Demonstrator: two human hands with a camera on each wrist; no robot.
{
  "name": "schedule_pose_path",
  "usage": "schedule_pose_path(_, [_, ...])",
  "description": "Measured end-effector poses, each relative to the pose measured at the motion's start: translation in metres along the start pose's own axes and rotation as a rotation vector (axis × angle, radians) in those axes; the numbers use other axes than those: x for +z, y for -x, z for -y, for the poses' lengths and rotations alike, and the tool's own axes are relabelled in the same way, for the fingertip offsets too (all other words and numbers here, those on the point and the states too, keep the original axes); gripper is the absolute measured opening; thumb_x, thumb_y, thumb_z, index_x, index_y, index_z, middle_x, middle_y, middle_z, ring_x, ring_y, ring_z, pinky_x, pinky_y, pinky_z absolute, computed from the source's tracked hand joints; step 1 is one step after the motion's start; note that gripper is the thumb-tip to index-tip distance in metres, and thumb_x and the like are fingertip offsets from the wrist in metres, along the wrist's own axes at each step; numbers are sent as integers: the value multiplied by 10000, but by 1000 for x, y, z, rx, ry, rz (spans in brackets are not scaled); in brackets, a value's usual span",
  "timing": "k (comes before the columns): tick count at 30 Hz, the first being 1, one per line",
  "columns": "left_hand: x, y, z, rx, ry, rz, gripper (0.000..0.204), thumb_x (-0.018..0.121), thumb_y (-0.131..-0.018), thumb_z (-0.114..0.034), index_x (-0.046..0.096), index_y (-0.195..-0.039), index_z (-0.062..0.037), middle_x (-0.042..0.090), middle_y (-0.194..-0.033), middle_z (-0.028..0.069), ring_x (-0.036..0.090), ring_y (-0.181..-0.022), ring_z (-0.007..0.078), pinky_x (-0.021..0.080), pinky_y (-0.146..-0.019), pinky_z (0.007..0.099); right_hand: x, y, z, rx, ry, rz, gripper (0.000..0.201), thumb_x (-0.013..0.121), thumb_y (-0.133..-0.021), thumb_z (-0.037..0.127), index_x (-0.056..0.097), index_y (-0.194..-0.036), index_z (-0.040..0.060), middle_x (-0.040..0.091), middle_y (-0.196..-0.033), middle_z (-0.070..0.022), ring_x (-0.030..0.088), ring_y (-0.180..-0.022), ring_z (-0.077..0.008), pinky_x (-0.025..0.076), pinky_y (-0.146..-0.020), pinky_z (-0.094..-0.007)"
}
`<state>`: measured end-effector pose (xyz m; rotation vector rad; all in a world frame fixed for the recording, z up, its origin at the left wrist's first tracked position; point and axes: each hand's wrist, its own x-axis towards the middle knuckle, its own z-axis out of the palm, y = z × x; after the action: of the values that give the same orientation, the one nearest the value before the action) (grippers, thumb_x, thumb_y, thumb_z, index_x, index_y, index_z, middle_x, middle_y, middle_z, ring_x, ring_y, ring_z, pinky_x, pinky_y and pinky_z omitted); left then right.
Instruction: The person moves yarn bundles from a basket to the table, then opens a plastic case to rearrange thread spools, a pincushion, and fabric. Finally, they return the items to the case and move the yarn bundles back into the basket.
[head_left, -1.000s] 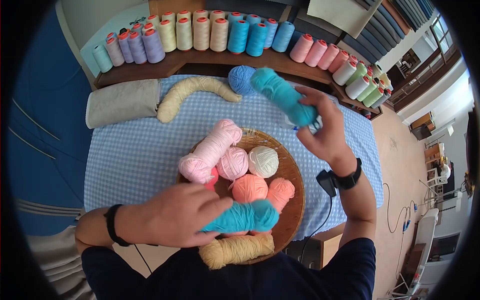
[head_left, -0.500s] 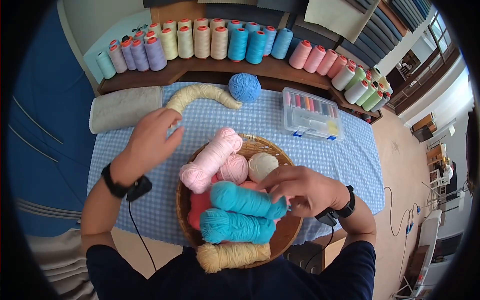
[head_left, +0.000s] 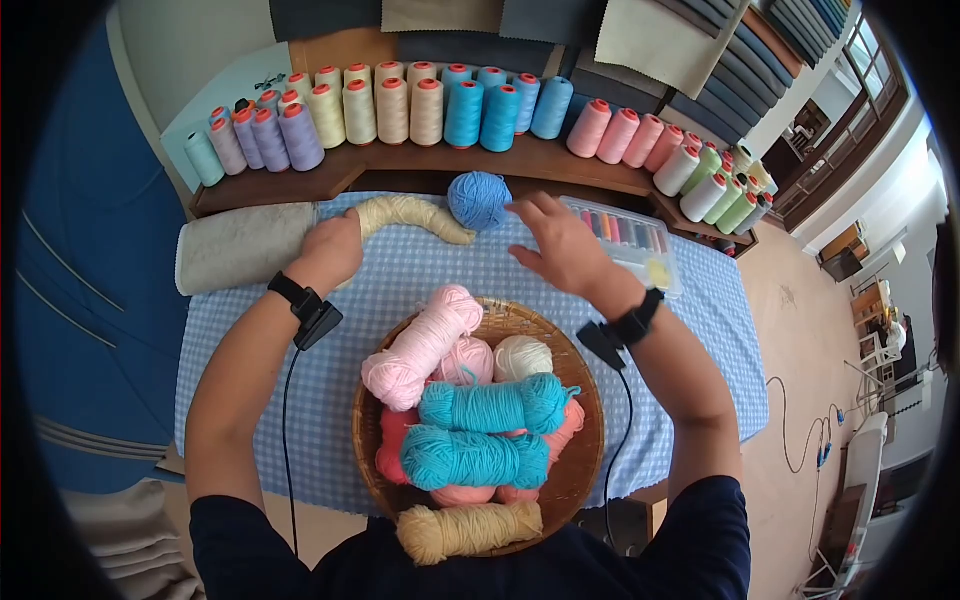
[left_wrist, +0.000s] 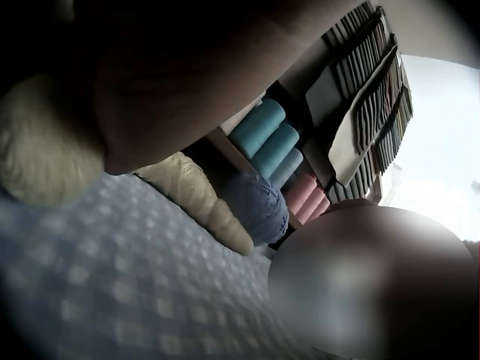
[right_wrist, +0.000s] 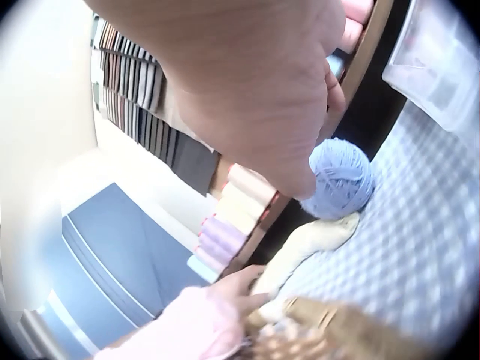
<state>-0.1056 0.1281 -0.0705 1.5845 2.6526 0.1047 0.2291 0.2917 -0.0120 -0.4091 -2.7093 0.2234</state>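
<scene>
At the back of the cloth, my left hand (head_left: 333,250) grips the left end of a curved cream yarn skein (head_left: 410,214). In the left wrist view the skein (left_wrist: 196,196) shows on both sides of that hand. My right hand (head_left: 568,245) has its fingers spread loosely beside a blue yarn ball (head_left: 478,200), fingertips close to its right side. Nearer the body stands a round wicker basket (head_left: 582,455). Two turquoise skeins (head_left: 490,405) lie across it, with a pale pink skein (head_left: 423,345), a white ball (head_left: 523,358) and a yellow skein (head_left: 470,530).
Behind the right hand lies a clear plastic case (head_left: 640,240) of coloured spools. Thread cones (head_left: 465,115) line a curved wooden shelf (head_left: 400,160) at the back. A rolled grey cloth (head_left: 240,248) sits left of the left hand. Cables hang from both wrist cameras.
The two turquoise skeins were laid in the basket. My left hand moved out to the cream skein and took hold of it; my right hand left the basket, moving back toward the blue ball.
</scene>
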Motion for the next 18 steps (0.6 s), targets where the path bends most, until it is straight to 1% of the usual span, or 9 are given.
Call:
schedule_pose_path(1, [0, 1, 2, 29, -3, 4, 413, 567, -966, -58, 580, -1367, 39, 750, -1165, 302, 735, -1112, 454, 589, -972, 530, 7, -11, -10, 5, -7, 0, 614, 815, -878, 152, 590, -1442, 62, 617, -1364, -208, 613, -1240, -440, 539, -1037, -496])
schedule_pose_path(3, [1, 4, 3, 56, -12, 12, 429, 565, -972, -68, 569, -1388, 35, 745, -1179, 298, 734, -1112, 454, 586, -980, 529, 23, -33, -25, -156, 140, -78, 708, 797, -880, 120, 543, -1540, 144, 580, -1452, -180, 609, -1271, -410, 538, -1058, -495])
schedule_pose_path(4, [3, 6, 1, 56, -37, -9, 417, 577, -984, -55, 567, -1391, 38, 729, -1221, 293, 738, -1124, 440, 601, -968, 511, 28, -44, -29, -156, 134, -79, 708, 797, -880, 120, 543, -1540, 144, 580, -1452, -180, 609, -1271, -410, 538, -1058, -495])
schedule_pose_path(6, [10, 11, -1, 49, -63, -18, 406, 589, -997, -42, 566, -1394, 41, 713, -1263, 289, 742, -1136, 425, 616, -957, 493, 41, -59, -32, -301, 384, 63, 764, 764, -895, 101, 502, -1601, 232, 543, -1523, -155, 613, -1294, -358, 534, -1075, -485])
schedule_pose_path(7, [15, 12, -1, 58, -73, -45, 430, 575, -1005, -39, 547, -1426, 44, 698, -1281, 289, 739, -1139, 426, 616, -957, 490, 48, -63, -32, -304, 372, 70, 764, 764, -895, 101, 502, -1601, 232, 543, -1523, -155, 613, -1294, -358, 534, -1075, -485])
schedule_pose_path(9, [22, 12, 2, 62, -82, -72, 453, 562, -1013, -37, 529, -1458, 46, 683, -1299, 288, 735, -1142, 427, 616, -958, 487, 58, -72, -31, -249, 599, 14, 698, 742, -908, 109, 534, -1559, 253, 548, -1529, -139, 624, -1278, -309, 535, -1057, -451])
schedule_pose_path(11, [25, 9, 2, 74, -104, -70, 508, 552, -1021, -43, 485, -1516, 50, 680, -1298, 284, 739, -1127, 425, 616, -956, 485, 62, -75, -24, -241, 647, 35, 638, 743, -909, 122, 559, -1509, 239, 555, -1523, -135, 627, -1264, -301, 534, -1042, -438])
schedule_pose_path(16, [27, 6, 2, 47, -54, -67, 491, 506, -1020, -27, 490, -1509, 18, 658, -1305, 289, 716, -1139, 455, 593, -974, 523, 61, -77, -19, -213, 687, 25, 443, 731, -899, 116, 607, -1320, 171, 603, -1454, -126, 634, -1217, -294, 527, -998, -430])
schedule_pose_path(18, [28, 9, 1, 53, -50, -74, 490, 498, -1024, -30, 486, -1512, 20, 657, -1305, 290, 716, -1140, 455, 593, -975, 520, 59, -73, -24, -206, 658, 13, 512, 766, -859, 132, 604, -1343, 169, 605, -1441, -130, 635, -1210, -311, 524, -999, -445])
